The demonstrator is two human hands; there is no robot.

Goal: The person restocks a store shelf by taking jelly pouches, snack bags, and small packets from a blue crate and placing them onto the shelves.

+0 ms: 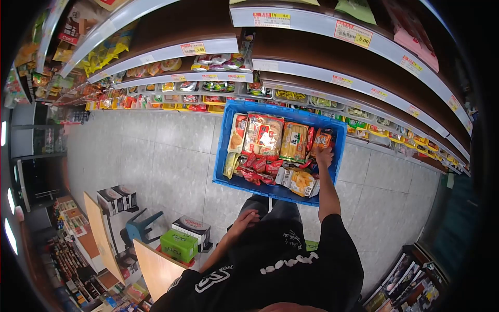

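A blue plastic crate full of packaged snacks sits on the floor in front of my legs. At its right end, my right hand reaches in with fingers curled on the lower edge of an orange snack bag. Left of it lie a yellow snack pack, a large red-and-clear snack pack and a narrow red-and-white pack. Small red packets and a white-and-yellow bag fill the near side. My left hand rests on my thigh, holding nothing, fingers extended.
Store shelves with price tags run beyond the crate, with bins of small snacks low down. To the left stand a blue stool, a green box and a wooden tabletop. A rack is at lower right.
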